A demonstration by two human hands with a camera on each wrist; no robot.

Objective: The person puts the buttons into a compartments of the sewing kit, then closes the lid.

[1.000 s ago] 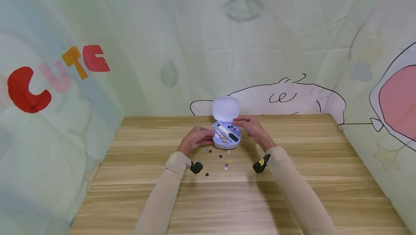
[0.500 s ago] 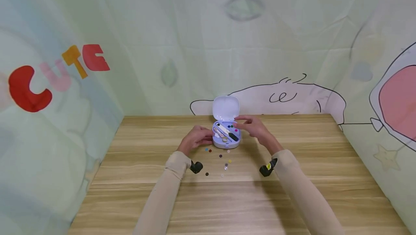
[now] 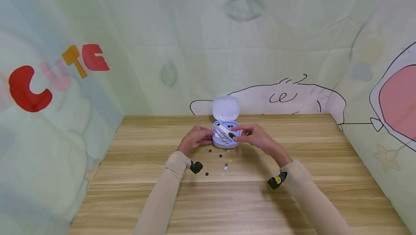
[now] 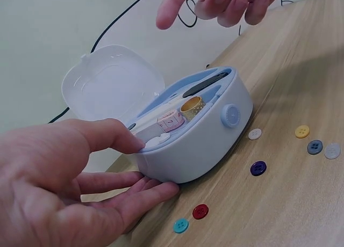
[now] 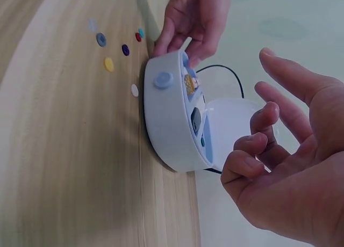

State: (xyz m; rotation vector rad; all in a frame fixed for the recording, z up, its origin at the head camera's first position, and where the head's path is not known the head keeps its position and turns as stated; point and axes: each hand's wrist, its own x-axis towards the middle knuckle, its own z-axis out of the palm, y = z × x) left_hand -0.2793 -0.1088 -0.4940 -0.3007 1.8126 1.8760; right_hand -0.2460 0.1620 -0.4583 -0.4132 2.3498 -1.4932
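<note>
A small white and light-blue sewing box stands near the table's back edge, its lid raised. My left hand holds its left end, thumb on the rim and fingers low against the side. Above the box's right side hovers my right hand, fingers partly bent, with nothing visible in its grasp. Inside lie a gold thimble, a white tape measure with red markings and a slim tool with a dark end. A few buttons sit in the back compartment.
Loose buttons are scattered on the wooden table before the box: red, turquoise, dark purple, yellow, grey-blue and pale ones. A printed curtain hangs right behind the table.
My right hand has drawn back from the box's rear right compartment toward its front right, and its forearm has swung right. The left hand and the box have stayed in place.
</note>
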